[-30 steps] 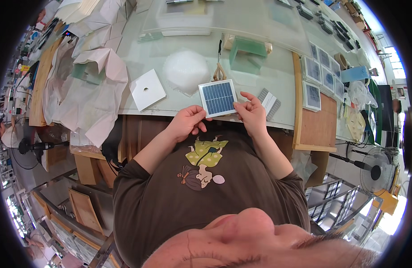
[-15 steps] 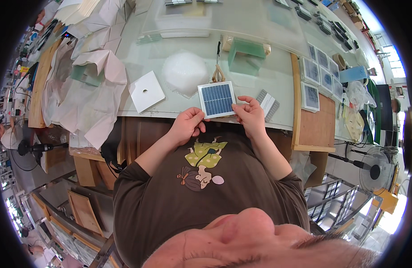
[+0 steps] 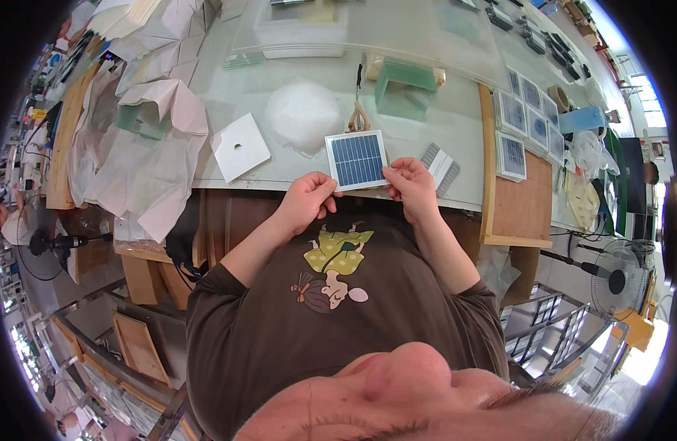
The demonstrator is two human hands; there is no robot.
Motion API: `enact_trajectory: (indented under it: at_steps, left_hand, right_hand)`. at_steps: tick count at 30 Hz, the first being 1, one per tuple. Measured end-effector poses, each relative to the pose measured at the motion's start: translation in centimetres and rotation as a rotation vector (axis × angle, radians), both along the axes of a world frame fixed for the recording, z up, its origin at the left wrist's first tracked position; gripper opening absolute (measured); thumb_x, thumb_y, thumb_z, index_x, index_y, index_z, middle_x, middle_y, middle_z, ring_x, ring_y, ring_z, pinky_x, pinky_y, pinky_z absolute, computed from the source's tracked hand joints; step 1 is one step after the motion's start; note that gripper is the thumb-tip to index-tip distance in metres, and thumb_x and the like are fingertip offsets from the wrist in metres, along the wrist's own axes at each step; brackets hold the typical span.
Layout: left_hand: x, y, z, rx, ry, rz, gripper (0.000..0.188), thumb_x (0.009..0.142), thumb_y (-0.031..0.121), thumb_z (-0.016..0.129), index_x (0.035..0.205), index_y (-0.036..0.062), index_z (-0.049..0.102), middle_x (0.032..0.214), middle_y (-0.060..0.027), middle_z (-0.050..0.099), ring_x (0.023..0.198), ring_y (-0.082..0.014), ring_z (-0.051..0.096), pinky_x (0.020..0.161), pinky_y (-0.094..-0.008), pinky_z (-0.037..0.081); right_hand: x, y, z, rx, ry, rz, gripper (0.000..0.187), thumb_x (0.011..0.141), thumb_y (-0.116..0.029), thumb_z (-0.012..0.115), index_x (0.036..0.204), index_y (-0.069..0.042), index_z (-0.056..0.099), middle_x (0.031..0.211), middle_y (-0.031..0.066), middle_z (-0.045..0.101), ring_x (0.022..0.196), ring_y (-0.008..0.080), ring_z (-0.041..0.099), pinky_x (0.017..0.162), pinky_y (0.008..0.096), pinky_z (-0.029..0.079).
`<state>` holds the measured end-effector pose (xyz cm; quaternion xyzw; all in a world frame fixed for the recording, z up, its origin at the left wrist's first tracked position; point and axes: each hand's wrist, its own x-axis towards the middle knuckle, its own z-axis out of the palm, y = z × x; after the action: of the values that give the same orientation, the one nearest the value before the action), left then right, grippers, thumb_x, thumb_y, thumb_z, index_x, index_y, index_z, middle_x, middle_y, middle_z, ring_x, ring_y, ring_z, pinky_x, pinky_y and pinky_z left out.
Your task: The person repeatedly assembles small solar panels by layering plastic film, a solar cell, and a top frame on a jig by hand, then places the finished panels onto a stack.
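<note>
A small blue solar panel (image 3: 357, 159) with a white border is held between my two hands at the table's near edge. My left hand (image 3: 310, 197) pinches its lower left corner, the other fingers curled. On the opposite side, my right hand (image 3: 412, 186) grips the lower right edge between thumb and fingers. Just beyond the panel lies a pair of pliers (image 3: 359, 117) with tan handles. A white square plate with a small hole (image 3: 240, 149) rests to the left, and a grey striped piece (image 3: 441, 169) lies right of my right hand.
A white rounded mound (image 3: 304, 117) sits beyond my left hand. Green glass pieces (image 3: 406, 87) stand farther back. Several finished-looking solar panels (image 3: 512, 156) rest on a wood-edged board (image 3: 518, 202) at right. Crumpled paper (image 3: 158, 158) covers the left side; a fan (image 3: 616, 279) stands right.
The panel has turned very slightly and its lower edge sits a little higher. Both hands keep their hold and have shifted only slightly.
</note>
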<state>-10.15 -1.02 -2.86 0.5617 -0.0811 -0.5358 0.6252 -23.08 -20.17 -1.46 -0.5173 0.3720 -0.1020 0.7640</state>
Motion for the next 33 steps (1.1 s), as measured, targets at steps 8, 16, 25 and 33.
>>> enact_trajectory:
  at_steps: [8,16,25,33]
  left_hand:
    - [0.7,0.1,0.7,0.042,-0.034,-0.058,0.015,0.095,0.018,0.054,0.092,0.0040,0.057,0.088,-0.0060,0.065,0.059,-0.0081,0.056,0.043,-0.0188,0.038]
    - [0.9,0.0,1.1,0.092,-0.017,-0.039,0.019,0.093,0.023,0.057,0.089,0.0049,0.060,0.085,-0.0060,0.066,0.058,-0.0078,0.055,0.044,-0.0182,0.035]
    - [1.1,-1.2,1.5,0.166,-0.186,-0.123,0.026,0.089,0.029,0.062,0.082,0.0040,0.063,0.075,-0.0063,0.066,0.054,-0.0085,0.055,0.044,-0.0197,0.035]
    - [2.4,1.1,0.5,0.034,-0.329,-0.043,0.022,0.093,0.025,0.058,0.084,0.0052,0.062,0.076,-0.0049,0.066,0.055,-0.0083,0.054,0.046,-0.0199,0.035]
  right_hand:
    - [-0.3,-0.7,-0.1,0.119,-0.024,0.001,0.018,0.089,-0.014,0.063,0.098,-0.003,0.052,0.072,0.0025,0.059,0.053,0.0071,0.054,0.045,0.0185,0.038]
    - [0.1,0.6,0.6,-0.131,0.024,0.028,0.021,0.086,-0.011,0.067,0.098,-0.004,0.051,0.067,0.0015,0.061,0.050,0.0075,0.055,0.043,0.0185,0.038]
    - [-0.8,-0.8,0.3,-0.008,0.021,0.032,0.029,0.083,-0.011,0.071,0.102,0.000,0.052,0.067,0.0026,0.060,0.051,0.0073,0.052,0.045,0.0187,0.039]
    - [-8.5,-7.4,1.3,-0.069,0.065,-0.082,0.017,0.086,-0.011,0.067,0.101,-0.006,0.060,0.077,-0.0015,0.060,0.058,0.0071,0.055,0.048,0.0194,0.042]
